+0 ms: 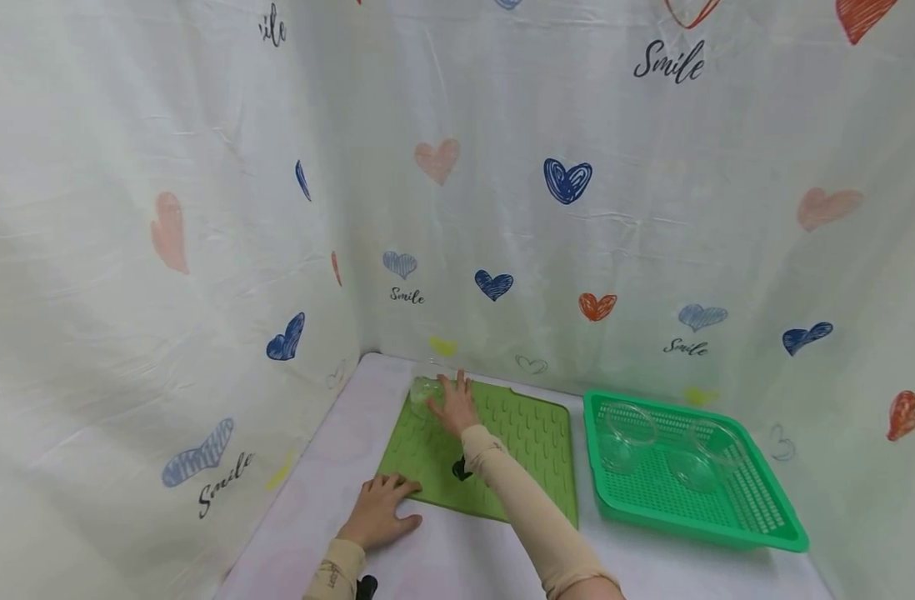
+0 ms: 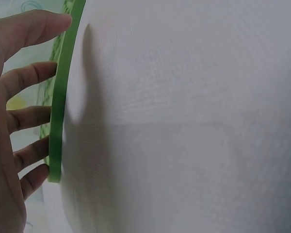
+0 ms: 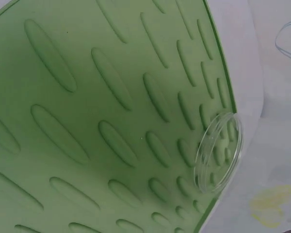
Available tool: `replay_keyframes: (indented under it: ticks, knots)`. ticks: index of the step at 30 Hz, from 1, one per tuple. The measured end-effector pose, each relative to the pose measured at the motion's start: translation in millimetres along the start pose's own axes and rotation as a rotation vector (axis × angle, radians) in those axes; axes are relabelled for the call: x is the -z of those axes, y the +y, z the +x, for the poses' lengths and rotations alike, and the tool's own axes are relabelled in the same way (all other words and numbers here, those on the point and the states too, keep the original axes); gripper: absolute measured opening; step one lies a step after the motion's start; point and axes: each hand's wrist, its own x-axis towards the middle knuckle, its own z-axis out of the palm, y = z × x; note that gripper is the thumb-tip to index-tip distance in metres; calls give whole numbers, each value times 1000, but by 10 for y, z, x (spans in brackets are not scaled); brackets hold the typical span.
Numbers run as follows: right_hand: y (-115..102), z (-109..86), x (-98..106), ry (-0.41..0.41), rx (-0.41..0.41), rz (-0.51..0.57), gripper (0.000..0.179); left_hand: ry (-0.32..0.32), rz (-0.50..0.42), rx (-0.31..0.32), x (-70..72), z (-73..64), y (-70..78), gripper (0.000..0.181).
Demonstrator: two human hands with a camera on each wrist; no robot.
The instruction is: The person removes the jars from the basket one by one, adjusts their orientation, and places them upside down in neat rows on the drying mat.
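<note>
My right hand [image 1: 455, 406] reaches over the far left part of a green ridged mat [image 1: 532, 433], its fingers spread. Just left of those fingers, at the mat's far left corner, stands a clear, see-through cup-like vessel [image 1: 423, 390]. Whether the fingertips touch it cannot be made out. The right wrist view shows the vessel's round rim [image 3: 218, 153] over the mat's corner, with no hand clearly visible there. Near the front left corner, my left hand [image 1: 377, 511] has its fingertips against the mat's edge [image 2: 63, 97], fingers apart and nearly straight.
On the right of the white-covered table [image 1: 457, 550] stands a green plastic basket [image 1: 690, 527] with two clear vessels [image 1: 617, 454] inside. A pale curtain [image 1: 502, 225] with printed hearts hangs close behind and on the left.
</note>
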Motion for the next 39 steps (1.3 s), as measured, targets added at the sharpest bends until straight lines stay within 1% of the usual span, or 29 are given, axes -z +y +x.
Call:
replay_keyframes:
  ticks: [6, 9, 13, 17, 20, 24, 29, 36, 39]
  knots:
    - [19, -39, 81, -52, 39, -12, 67, 30, 38, 34, 13, 36, 76, 47]
    - [37, -50, 118, -69, 55, -12, 70, 46, 57, 51, 3, 54, 113, 47]
    - [101, -83, 181, -57, 50, 15, 75, 65, 64, 59, -18, 89, 162, 50]
    - [163, -158, 249, -30, 32, 66, 77, 76, 60, 67, -41, 121, 170, 51]
    - [210, -248, 325, -6, 43, 107, 77, 78, 71, 80, -44, 150, 187, 53]
    - [262, -376, 450, 5, 73, 156, 77, 77, 80, 98, -17, 181, 230, 55]
    - [314, -535, 646, 28, 104, 203, 77, 63, 79, 116, 5, 218, 254, 53]
    - [362, -831, 972, 93, 157, 271, 73, 33, 50, 105, 29, 244, 281, 49]
    - [370, -973, 1104, 110, 168, 290, 73, 23, 52, 104, 47, 240, 287, 48]
